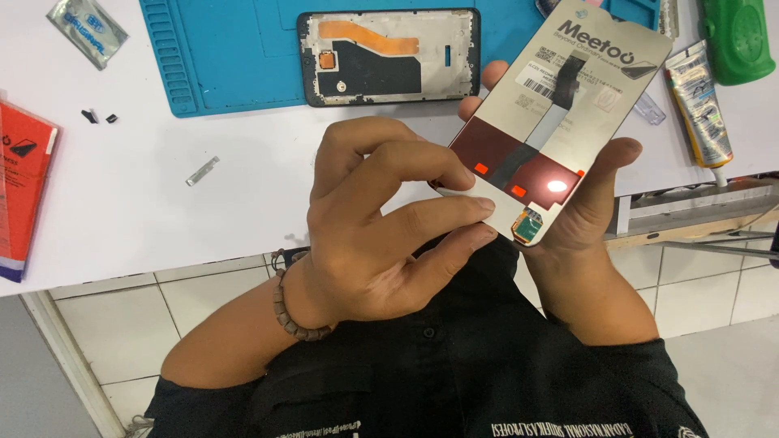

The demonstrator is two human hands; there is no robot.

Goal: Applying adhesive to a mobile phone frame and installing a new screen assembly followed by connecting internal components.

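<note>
My right hand [588, 203] holds a phone display panel [560, 105] by its edges, back side up, tilted above the table edge. The panel is pale grey with a dark flex strip down its middle, a reddish lower area and a small green connector at its bottom end. My left hand [381, 227], with a bead bracelet on the wrist, pinches at the panel's lower left corner with thumb and fingertips. An opened phone frame [389, 57] with an orange flex strip lies on a blue work mat [219, 57] beyond my hands.
A white table [130, 186] carries a red packet [24, 174] at the left, a silver sachet [85, 28], small dark bits and a metal strip. A glue tube [702, 105] and a green bottle [738, 36] lie at the right. Tiled floor shows below.
</note>
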